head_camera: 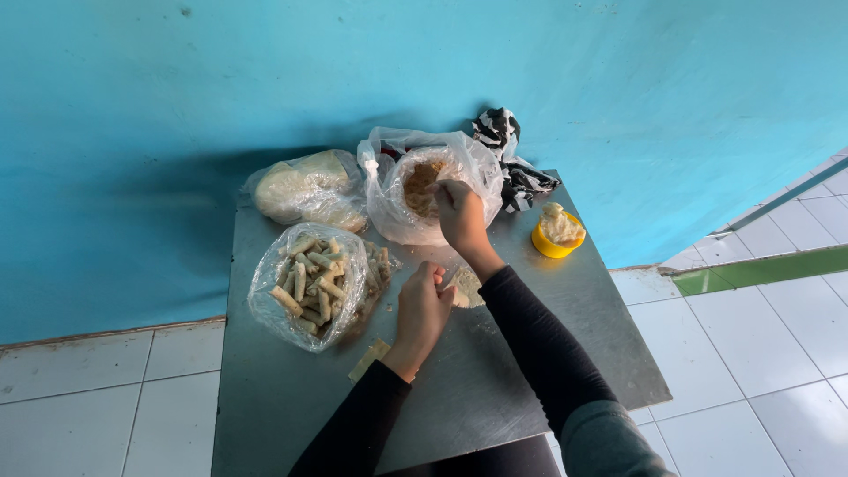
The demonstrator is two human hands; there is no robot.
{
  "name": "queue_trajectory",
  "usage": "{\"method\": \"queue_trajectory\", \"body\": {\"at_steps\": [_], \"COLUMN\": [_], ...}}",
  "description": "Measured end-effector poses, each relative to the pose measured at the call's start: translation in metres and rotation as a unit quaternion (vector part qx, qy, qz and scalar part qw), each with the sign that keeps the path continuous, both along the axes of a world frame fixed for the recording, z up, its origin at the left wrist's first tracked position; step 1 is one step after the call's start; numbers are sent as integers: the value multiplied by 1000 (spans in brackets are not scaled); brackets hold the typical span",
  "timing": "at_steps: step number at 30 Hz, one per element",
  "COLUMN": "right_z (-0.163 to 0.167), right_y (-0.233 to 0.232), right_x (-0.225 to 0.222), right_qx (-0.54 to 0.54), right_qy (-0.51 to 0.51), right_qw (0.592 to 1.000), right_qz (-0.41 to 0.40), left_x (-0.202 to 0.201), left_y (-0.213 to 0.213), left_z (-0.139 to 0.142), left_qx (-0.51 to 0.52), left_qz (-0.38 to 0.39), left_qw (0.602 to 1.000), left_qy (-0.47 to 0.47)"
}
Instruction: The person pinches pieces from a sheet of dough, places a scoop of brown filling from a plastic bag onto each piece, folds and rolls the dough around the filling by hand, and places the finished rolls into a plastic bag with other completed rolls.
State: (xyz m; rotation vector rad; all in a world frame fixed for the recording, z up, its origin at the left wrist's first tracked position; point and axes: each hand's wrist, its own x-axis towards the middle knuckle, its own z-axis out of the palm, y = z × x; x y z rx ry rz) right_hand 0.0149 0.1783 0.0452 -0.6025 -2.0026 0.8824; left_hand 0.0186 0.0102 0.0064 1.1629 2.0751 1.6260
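Observation:
My right hand (460,215) reaches into a clear plastic bag (389,208) holding a bowl of brownish filling (420,185), its fingers bent at the filling. My left hand (423,306) rests on the grey metal table (495,389), fingers together, pressing a thin pale wrapper sheet (466,287). Just left of that hand stands a clear bag of several rolled pale sticks (311,281). Whether the right fingers hold filling is hidden.
A bagged stack of pale wrappers (309,188) lies at the table's back left. A small yellow cup with paste (556,231) sits at the right, a black-and-white bag (505,150) behind. A wrapper scrap (369,359) lies near my left wrist. Blue wall behind, white floor tiles around.

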Motion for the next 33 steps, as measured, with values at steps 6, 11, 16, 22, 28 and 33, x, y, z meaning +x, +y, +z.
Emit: {"method": "queue_trajectory", "body": {"at_steps": [6,11,16,22,28,33], "right_z": [-2,8,18,17,6,-11], "right_y": [4,0,-7,-8,-5,-12], "right_x": [13,19,20,17,45,120], "right_qx": [-185,-229,-242,-320,-469,-472], "right_qy": [101,156,153,211,314,277], "right_qw": [977,961,958,924,818,828], "right_qz": [-31,-4,-6,22,112,124], "left_x": [-2,-5,-5,-4,-4,-5], "left_y": [0,-1,0,3,3,3], "left_z": [-1,0,0,-1,-3,-5], "left_qx": [-29,-62,-23,-30,-28,-36], "left_qz": [0,-16,-24,-33,-26,-34], "left_qw": [999,998,999,999,999,997], "left_qy": [31,15,21,-6,-18,-55]}}
